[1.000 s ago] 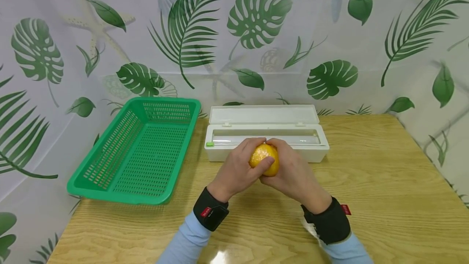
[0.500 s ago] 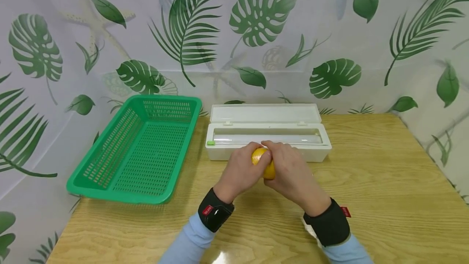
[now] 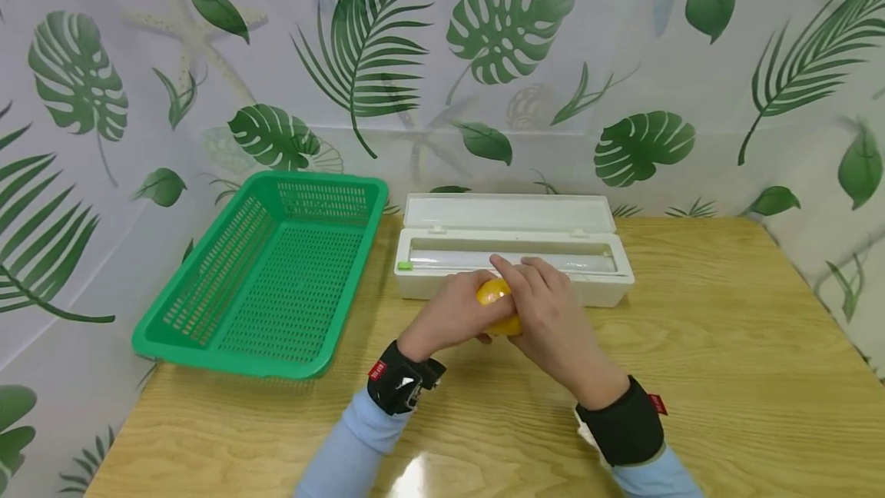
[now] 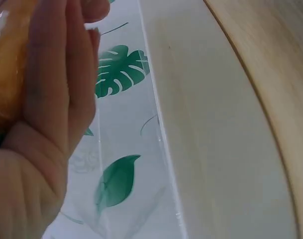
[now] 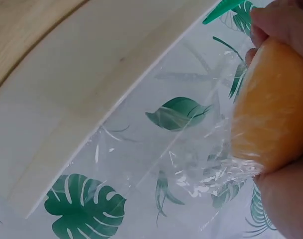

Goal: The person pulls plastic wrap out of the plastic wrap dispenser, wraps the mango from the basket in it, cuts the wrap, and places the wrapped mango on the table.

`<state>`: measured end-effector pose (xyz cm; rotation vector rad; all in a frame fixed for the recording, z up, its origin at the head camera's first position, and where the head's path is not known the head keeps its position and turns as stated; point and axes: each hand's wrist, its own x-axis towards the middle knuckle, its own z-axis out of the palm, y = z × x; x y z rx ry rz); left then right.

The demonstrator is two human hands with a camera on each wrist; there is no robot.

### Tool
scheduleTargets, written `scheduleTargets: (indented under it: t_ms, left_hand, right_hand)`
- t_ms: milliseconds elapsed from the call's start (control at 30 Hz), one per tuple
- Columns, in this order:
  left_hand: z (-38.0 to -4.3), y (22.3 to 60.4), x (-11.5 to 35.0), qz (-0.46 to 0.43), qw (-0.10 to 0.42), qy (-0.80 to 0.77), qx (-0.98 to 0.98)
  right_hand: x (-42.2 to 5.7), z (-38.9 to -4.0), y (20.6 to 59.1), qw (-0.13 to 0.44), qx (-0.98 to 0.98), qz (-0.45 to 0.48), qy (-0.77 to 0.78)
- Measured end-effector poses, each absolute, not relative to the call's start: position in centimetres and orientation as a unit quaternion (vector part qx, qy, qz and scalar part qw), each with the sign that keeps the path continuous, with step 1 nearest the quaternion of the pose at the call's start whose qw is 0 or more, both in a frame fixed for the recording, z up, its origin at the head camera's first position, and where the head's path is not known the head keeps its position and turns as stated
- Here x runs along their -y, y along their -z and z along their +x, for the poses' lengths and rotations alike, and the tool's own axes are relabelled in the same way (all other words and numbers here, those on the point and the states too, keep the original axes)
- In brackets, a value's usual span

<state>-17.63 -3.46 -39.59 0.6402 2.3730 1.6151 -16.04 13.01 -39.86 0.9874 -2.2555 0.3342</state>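
An orange (image 3: 494, 293) is held between both hands, in front of the white box in the head view. Clear cling film (image 5: 191, 172) shines around the orange in the right wrist view and gathers in creases at its lower side. The left hand (image 3: 449, 312) grips the orange from the left, its thumb across the near face. The right hand (image 3: 556, 325) holds it from the right, its fingers reaching over the top. In the left wrist view, the orange (image 4: 8, 64) shows at the left edge behind the fingers, mostly hidden.
Behind the hands stands a white cling film dispenser (image 3: 515, 288), lid raised, a film roll (image 3: 449, 258) inside and a green slider (image 3: 405, 265) at its left end. A green plastic basket (image 3: 332, 329) sits left on the wooden table (image 3: 726, 344). A leaf-patterned sheet (image 3: 539, 160) hangs behind.
The left hand has turned at the wrist, its thumb now lying flatter across the orange. The right fingers have lifted and stretched over the top. The head view has shifted slightly.
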Motion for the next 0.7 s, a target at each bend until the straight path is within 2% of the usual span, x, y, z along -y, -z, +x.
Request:
scheduleTargets:
  t_ms: [133,267,367,433,567,700]
  left_hand:
    - [-17.3,39.3,2.8,0.213,0.007,-0.508,-0.835]
    - [-17.4,39.5,2.8,0.207,-0.106,-0.48,-0.846]
    - [-17.6,39.7,3.0,0.202,-0.182,-0.467,-0.841]
    - [-17.7,39.8,3.0,0.205,-0.212,-0.456,-0.84]
    - [-17.5,40.1,2.4,0.227,-0.248,-0.422,-0.842]
    - [-17.2,40.3,1.7,0.268,-0.299,-0.371,-0.838]
  right_hand:
    - [-13.6,-16.0,39.4,0.305,0.865,0.361,-0.168]
    - [-13.9,-16.0,39.3,0.294,0.864,0.341,-0.224]
    - [-13.6,-15.8,39.2,0.269,0.86,0.302,-0.312]
    - [-13.4,-15.6,39.1,0.221,0.843,0.27,-0.409]
    - [-12.9,-14.9,38.5,0.082,0.734,0.184,-0.649]
    - [-12.8,-14.6,37.8,0.007,0.584,0.1,-0.806]
